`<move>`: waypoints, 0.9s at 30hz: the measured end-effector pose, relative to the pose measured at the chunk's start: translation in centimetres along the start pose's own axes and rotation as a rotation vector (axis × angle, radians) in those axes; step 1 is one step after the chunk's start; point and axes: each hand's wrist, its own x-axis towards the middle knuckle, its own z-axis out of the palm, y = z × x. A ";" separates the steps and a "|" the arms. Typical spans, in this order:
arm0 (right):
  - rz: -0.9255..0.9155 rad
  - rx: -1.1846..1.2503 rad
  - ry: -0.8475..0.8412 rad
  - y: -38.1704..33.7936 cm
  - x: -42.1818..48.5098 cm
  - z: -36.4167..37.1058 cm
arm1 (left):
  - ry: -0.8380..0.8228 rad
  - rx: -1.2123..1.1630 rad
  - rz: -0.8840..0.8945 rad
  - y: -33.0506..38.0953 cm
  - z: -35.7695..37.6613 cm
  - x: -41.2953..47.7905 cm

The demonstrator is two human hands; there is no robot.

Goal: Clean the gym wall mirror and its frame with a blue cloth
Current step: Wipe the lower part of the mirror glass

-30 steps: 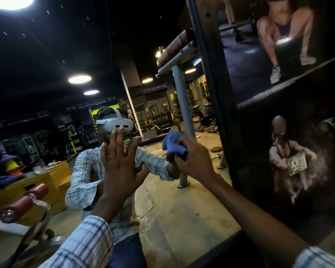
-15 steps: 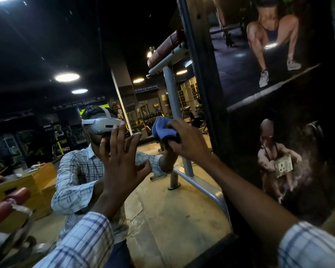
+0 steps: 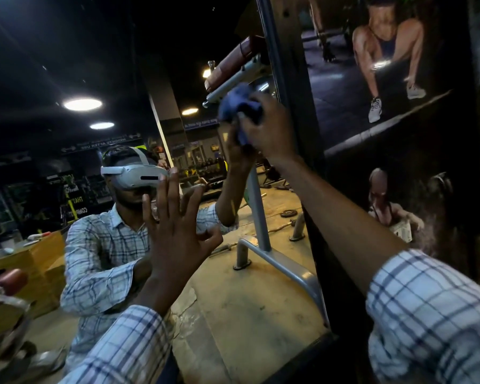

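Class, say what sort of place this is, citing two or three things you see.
Likely a gym: a padded bench and weight plate reflected in the mirror, fitness posters beside it.

Carries the blue cloth (image 3: 240, 106) up the mirror (image 3: 233, 300) in the right hand (image 3: 263, 126), from level with the reflected headset (image 3: 135, 176) to well above it, just under the reflected bench pad (image 3: 233, 59). Ends closer to the frame (image 3: 291, 79), arm stretched higher.
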 end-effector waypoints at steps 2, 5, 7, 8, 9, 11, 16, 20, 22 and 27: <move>0.192 0.009 0.212 2.1 -0.7 -1.1 | 0.003 0.002 0.004 0.0 0.0 -0.1; 0.010 -0.068 -0.034 2.7 -4.8 -1.3 | 0.000 0.008 0.008 -0.1 0.0 -0.1; -0.078 -0.056 -0.261 3.8 -7.8 -2.5 | -0.006 0.020 0.005 -0.1 -0.1 -0.2; -0.033 -0.053 -0.238 4.8 -9.0 -3.2 | -0.012 0.023 0.006 -0.2 -0.1 -0.2; 0.086 -0.023 -0.135 5.7 -9.9 -3.8 | -0.016 0.021 0.005 -0.2 -0.1 -0.2; 0.304 0.001 0.085 6.2 -11.8 -3.5 | -0.025 0.013 0.005 -0.1 -0.2 -0.2; 0.104 -0.061 -0.196 4.6 -16.3 -1.8 | -0.052 0.003 -0.010 -0.1 -0.5 -0.3; 0.456 -0.112 0.076 5.7 -18.7 -2.9 | -0.054 -0.010 0.006 -0.3 -0.6 -0.3; 0.351 -0.139 -0.067 5.4 -20.7 -2.7 | -0.057 -0.029 0.008 -0.3 -0.6 -0.3; 0.478 -0.099 -0.243 4.7 -21.5 -4.9 | -0.081 -0.086 0.010 -0.3 -0.7 -0.5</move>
